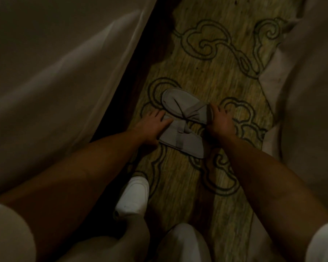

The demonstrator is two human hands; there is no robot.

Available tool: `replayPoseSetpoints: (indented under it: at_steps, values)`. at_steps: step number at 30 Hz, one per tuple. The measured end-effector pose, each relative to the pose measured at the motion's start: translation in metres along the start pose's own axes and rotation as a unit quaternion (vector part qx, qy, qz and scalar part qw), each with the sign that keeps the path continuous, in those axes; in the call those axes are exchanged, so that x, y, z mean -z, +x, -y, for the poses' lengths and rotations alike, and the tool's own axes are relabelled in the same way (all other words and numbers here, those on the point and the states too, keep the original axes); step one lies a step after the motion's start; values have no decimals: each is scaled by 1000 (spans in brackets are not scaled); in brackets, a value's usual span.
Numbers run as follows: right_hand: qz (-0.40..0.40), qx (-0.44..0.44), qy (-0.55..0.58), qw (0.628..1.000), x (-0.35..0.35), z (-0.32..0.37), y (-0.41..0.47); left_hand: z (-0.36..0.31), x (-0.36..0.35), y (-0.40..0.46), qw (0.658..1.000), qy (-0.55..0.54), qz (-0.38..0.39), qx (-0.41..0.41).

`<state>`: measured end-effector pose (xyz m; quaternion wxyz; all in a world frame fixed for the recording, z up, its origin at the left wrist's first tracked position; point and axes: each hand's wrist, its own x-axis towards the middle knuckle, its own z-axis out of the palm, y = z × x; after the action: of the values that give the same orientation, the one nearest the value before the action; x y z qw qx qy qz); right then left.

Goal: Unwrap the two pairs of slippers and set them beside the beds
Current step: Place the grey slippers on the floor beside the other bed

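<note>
Lying on the patterned carpet point(206, 59) between two beds, a pair of grey slippers point(184, 121) takes the middle of the dim view, one slipper crossing over the other so that they form a loose X. No wrapper can be made out on them in this light. The slipper farther from the person runs from its rounded end at the upper left of the pair down toward the right hand point(220, 121), which grips its nearer end, fingers curled over the edge of the fabric. The slipper nearer the person lies with its broad end pointing down and right; the left hand point(153, 127) rests on its upper left edge, fingers together and laid flat along the fabric, pressing rather than pinching, though whether the thumb is tucked beneath cannot be told.

Left of the slippers hangs the pale bedcover point(61, 69) of one bed, with a dark strip of bed frame point(140, 72) showing between it and the carpet. Right of the slippers another pale bedspread point(308, 95) drapes down to the floor. Below the slippers, toward the person, a white shoe point(134, 197) stands on the carpet, and both bare forearms reach out from white short sleeves point(10, 231) at the bottom corners. Light trousers point(182, 244) cover the bent knees just beneath the shoe.
</note>
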<state>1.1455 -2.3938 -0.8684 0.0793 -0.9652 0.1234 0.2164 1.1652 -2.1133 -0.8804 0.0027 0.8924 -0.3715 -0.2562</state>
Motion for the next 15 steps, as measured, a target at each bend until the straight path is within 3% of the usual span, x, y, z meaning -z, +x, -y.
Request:
replayPoseSetpoints:
  at_steps: [4, 11, 15]
  values:
    - [-11, 50, 28, 998, 0, 6, 2, -3, -5, -2, 1000, -11, -10, 0]
    - [-32, 52, 160, 985, -4, 9, -8, 1, -13, -11, 999, -20, -44, 7]
    - [-23, 32, 156, 987, -3, 5, -9, -3, -14, -9, 999, -13, -46, -5]
